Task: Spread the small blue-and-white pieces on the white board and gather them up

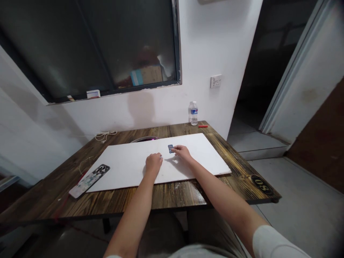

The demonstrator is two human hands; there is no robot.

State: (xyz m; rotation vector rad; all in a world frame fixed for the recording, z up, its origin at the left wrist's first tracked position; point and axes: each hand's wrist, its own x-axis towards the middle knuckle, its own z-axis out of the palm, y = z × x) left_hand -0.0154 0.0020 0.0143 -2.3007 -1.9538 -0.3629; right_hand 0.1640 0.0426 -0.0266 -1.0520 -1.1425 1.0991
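Observation:
A white board lies on the wooden table, under both of my hands. My right hand pinches a small flat blue card with paler marks, holding it just above the board. To its left, my left hand is closed with its knuckles up, low over the board. A tiny whitish-blue bit shows at the left fingertips, too small to name. The two hands are a short way apart.
A patterned phone lies across the board's left edge. Behind the board are a white cable, a partly covered round rim, a plastic bottle and a red pen-like stick. A black "08" disc marks the right corner.

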